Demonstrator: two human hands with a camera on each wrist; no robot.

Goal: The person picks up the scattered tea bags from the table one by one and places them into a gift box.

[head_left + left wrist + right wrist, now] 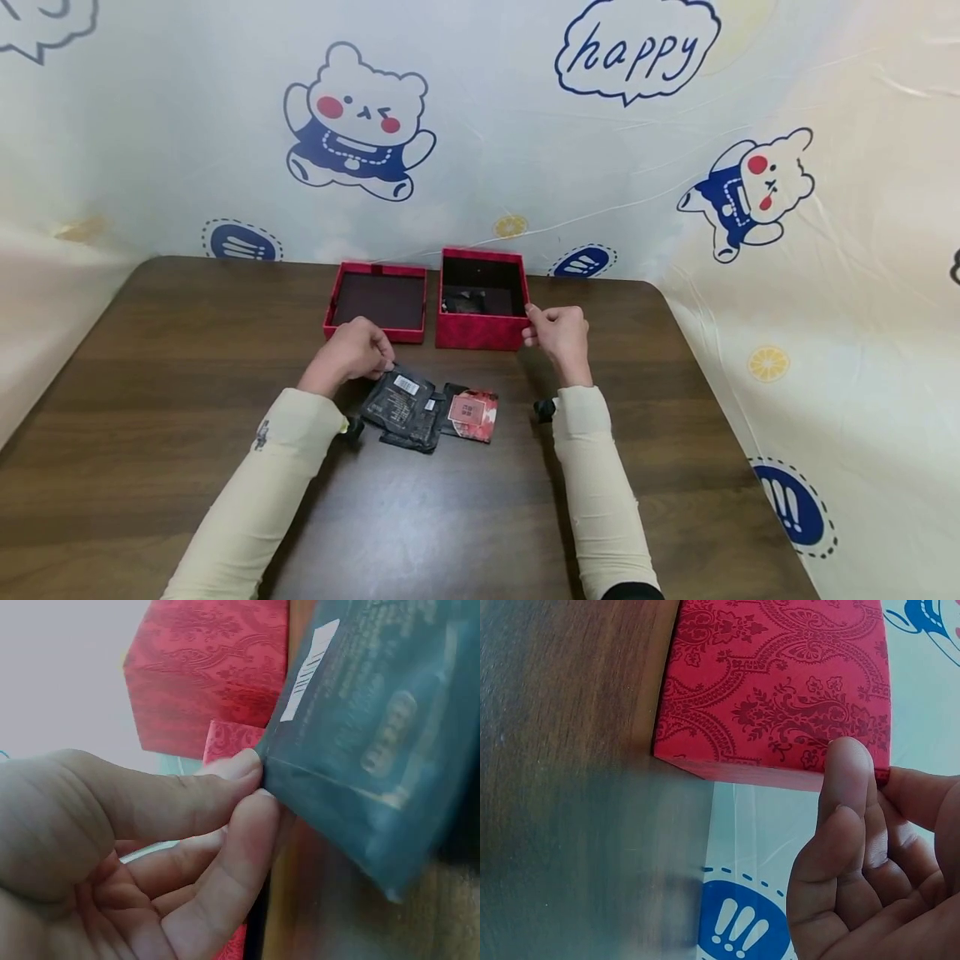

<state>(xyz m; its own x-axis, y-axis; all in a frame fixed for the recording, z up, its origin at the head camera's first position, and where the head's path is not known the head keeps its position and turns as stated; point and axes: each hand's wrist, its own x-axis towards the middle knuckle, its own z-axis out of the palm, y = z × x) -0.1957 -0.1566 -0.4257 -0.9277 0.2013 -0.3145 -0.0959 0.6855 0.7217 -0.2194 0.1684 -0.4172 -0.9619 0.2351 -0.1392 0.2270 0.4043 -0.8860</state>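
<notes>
My left hand (pixel 354 350) pinches the upper corner of a black packet (pixel 396 406) between thumb and fingers. The packet carries a white barcode label, and in the left wrist view its corner (pixel 330 772) is tilted up off the tabletop. Partly under it lies a second black packet (pixel 422 433). A red-and-black packet (pixel 474 412) with a pink label lies just to the right. My right hand (pixel 561 333) holds the front right corner of a red patterned box (pixel 480 335), thumb at the rim and fingertips on the outer wall (pixel 780 690). Inside the box lies a small dark packet (pixel 463 302).
Left of the box sits its shallow red lid (pixel 378 304), dark inside facing up. The brown wooden table (pixel 187 375) ends at a backdrop cloth (pixel 487 142) printed with bears. A small black device (pixel 544 409) sits at the right wrist.
</notes>
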